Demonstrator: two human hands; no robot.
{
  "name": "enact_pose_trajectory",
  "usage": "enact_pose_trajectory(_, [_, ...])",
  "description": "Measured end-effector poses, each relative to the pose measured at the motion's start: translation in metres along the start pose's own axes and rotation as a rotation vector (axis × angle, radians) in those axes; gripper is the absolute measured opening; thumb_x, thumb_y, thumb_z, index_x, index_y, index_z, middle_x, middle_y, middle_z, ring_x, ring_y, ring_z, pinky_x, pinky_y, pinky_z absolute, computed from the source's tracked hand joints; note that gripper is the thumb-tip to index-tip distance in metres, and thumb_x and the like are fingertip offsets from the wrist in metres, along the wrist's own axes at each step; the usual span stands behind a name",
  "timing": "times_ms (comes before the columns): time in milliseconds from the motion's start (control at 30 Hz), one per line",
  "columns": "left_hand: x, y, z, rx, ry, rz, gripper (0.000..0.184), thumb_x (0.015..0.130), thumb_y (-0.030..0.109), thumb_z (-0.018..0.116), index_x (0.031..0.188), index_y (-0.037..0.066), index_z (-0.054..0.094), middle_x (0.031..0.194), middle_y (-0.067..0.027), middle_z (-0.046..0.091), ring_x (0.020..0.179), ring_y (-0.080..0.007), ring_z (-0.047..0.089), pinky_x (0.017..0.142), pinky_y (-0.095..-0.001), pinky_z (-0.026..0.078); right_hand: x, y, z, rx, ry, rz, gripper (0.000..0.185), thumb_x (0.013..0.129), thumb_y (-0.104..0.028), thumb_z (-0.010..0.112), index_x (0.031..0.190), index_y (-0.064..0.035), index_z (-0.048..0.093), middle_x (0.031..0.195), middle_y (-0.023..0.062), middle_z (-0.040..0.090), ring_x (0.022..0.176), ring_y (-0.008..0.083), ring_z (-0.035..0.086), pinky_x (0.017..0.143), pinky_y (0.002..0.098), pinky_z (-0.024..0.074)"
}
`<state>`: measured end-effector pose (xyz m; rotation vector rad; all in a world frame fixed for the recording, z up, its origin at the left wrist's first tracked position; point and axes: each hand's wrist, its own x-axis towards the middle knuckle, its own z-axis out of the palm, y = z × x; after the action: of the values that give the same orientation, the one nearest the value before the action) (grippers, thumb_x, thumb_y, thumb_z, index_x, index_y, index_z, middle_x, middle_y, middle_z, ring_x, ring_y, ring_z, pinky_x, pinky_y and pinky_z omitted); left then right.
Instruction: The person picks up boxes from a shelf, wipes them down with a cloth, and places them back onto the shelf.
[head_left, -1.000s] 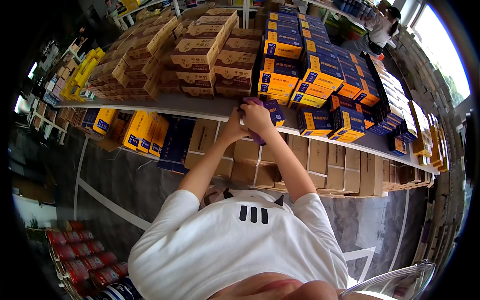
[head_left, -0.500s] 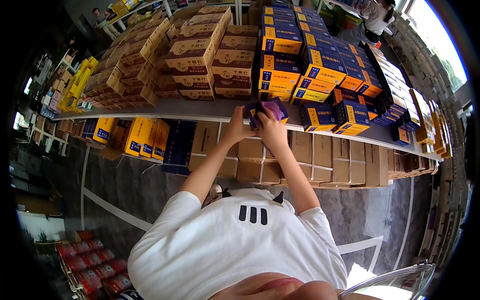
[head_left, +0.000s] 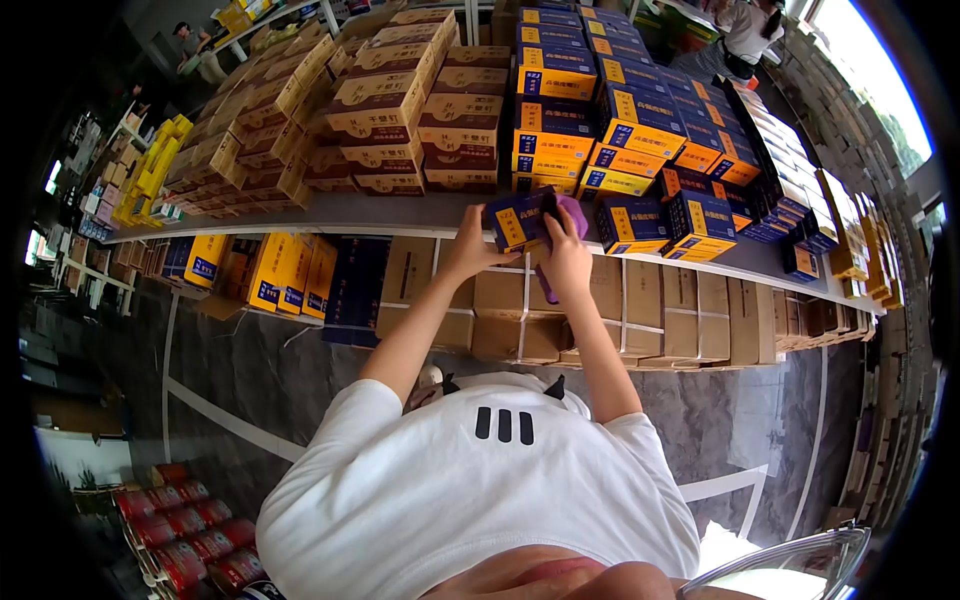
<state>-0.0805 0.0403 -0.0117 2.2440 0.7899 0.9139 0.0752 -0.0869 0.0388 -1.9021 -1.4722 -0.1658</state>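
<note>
A blue and orange screw box (head_left: pixel 513 222) is tilted at the shelf's front edge, its printed side toward me. My left hand (head_left: pixel 474 246) grips the box by its left side and lower edge. In my right hand (head_left: pixel 566 257) is a purple cloth (head_left: pixel 572 214), bunched against the box's right side, with one end hanging below the wrist. Just to the right, two similar boxes (head_left: pixel 633 224) stand on the shelf (head_left: pixel 400 212).
Brown cartons (head_left: pixel 375 105) are stacked behind at the left, blue and orange boxes (head_left: pixel 555 70) behind at the right. Larger cardboard cartons (head_left: pixel 500 300) fill the level below. A person (head_left: pixel 745 40) is at the far right, another (head_left: pixel 200 52) at the far left.
The purple cloth has moved from the box's top to its right side, along with my right hand. The box has turned so that its printed face shows.
</note>
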Motion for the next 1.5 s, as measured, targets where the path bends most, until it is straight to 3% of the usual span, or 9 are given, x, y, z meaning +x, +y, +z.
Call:
enact_pose_trajectory(167, [-0.001,-0.022,0.008,-0.086,0.025,0.083,0.092,0.058,0.027,0.089,0.128,0.001,0.034,0.115,-0.0155,0.042,0.112,-0.0314,0.048,0.095,-0.0398,0.042,-0.018,-0.049,0.014,0.028,-0.222,-0.319,0.04,0.073,-0.009,0.064,0.113,-0.0092,0.061,0.13,0.0151,0.056,0.076,0.0319,0.068,0.061,0.0385,0.0569])
enact_pose_trajectory(300, [0.0,0.004,-0.007,-0.086,-0.028,0.018,0.089,0.058,0.026,0.089,0.126,0.001,0.039,0.114,-0.0151,0.043,0.109,-0.0303,0.049,0.094,-0.0395,0.042,0.006,-0.026,0.004,0.049,-0.167,-0.231,0.038,0.073,-0.008,0.063,0.11,-0.0086,0.062,0.128,0.0171,0.057,0.077,0.0333,0.068,0.062,0.04,0.0568])
enact_pose_trajectory(467, [0.0,0.001,0.001,-0.024,-0.021,-0.031,0.101,0.059,0.035,0.091,0.13,-0.007,0.033,0.115,-0.0166,0.042,0.111,-0.0315,0.048,0.095,-0.0408,0.042,0.053,-0.011,0.016,-0.21,-0.113,-0.066,0.015,0.077,-0.01,0.061,0.091,-0.0076,0.061,0.09,0.0139,0.063,0.074,0.0318,0.067,0.057,0.0394,0.0548])
enact_pose_trajectory(600, [-0.001,0.003,0.004,0.082,-0.009,-0.067,0.091,0.058,0.026,0.091,0.124,-0.004,0.037,0.119,-0.0197,0.044,0.115,-0.0309,0.048,0.098,-0.041,0.04,0.063,-0.048,0.043,-0.173,-0.23,-0.284,0.016,0.076,-0.012,0.062,0.091,-0.0088,0.065,0.09,0.0124,0.064,0.074,0.032,0.067,0.059,0.0403,0.0551])
enact_pose_trajectory(767, [-0.003,-0.008,0.013,-0.608,-0.002,-0.074,0.09,0.057,0.022,0.09,0.126,0.0,0.036,0.117,-0.0183,0.045,0.111,-0.0301,0.05,0.095,-0.0414,0.042,0.042,-0.054,0.008,0.004,-0.403,-0.391,0.023,0.072,-0.012,0.067,0.094,-0.0087,0.068,0.092,0.0108,0.064,0.076,0.03,0.067,0.064,0.0394,0.0552])
enact_pose_trajectory(867, [-0.001,-0.005,0.005,-0.119,0.008,-0.031,0.091,0.057,0.024,0.089,0.126,-0.002,0.036,0.115,-0.0174,0.044,0.11,-0.0305,0.049,0.094,-0.0403,0.042,0.019,-0.036,-0.037,0.068,-0.487,-0.27,0.027,0.073,-0.007,0.064,0.1,-0.0076,0.067,0.102,0.0089,0.065,0.085,0.0321,0.066,0.072,0.041,0.0543])
enact_pose_trajectory(1100, [-0.002,-0.004,0.006,0.05,-0.066,-0.064,0.108,0.061,0.042,0.089,0.134,-0.005,0.025,0.121,-0.0192,0.038,0.118,-0.0336,0.043,0.098,-0.0417,0.04,-0.059,0.022,-0.013,0.662,0.139,0.421,0.041,0.081,0.007,0.051,0.121,-0.0005,0.06,0.115,0.0188,0.064,0.11,0.0287,0.061,0.094,0.0345,0.0461])
enact_pose_trajectory(1333, [-0.001,0.002,0.007,0.064,0.015,0.001,0.101,0.062,0.039,0.089,0.131,-0.001,0.027,0.119,-0.0186,0.039,0.116,-0.0336,0.044,0.098,-0.0436,0.04,-0.03,-0.003,0.034,0.742,0.336,0.576,0.033,0.09,-0.002,0.052,0.122,0.0021,0.055,0.112,0.021,0.063,0.104,0.0313,0.062,0.091,0.0347,0.0464])
enact_pose_trajectory(1500, [0.002,-0.01,-0.025,-0.125,-0.272,-0.094,0.106,0.068,0.047,0.084,0.14,-0.005,0.027,0.134,-0.0222,0.038,0.131,-0.0353,0.037,0.107,-0.0412,0.035,-0.068,-0.031,0.072,0.688,0.279,0.407,0.041,0.084,0.002,0.056,0.126,0.0011,0.052,0.128,0.0247,0.053,0.12,0.0404,0.051,0.101,0.0405,0.0402])
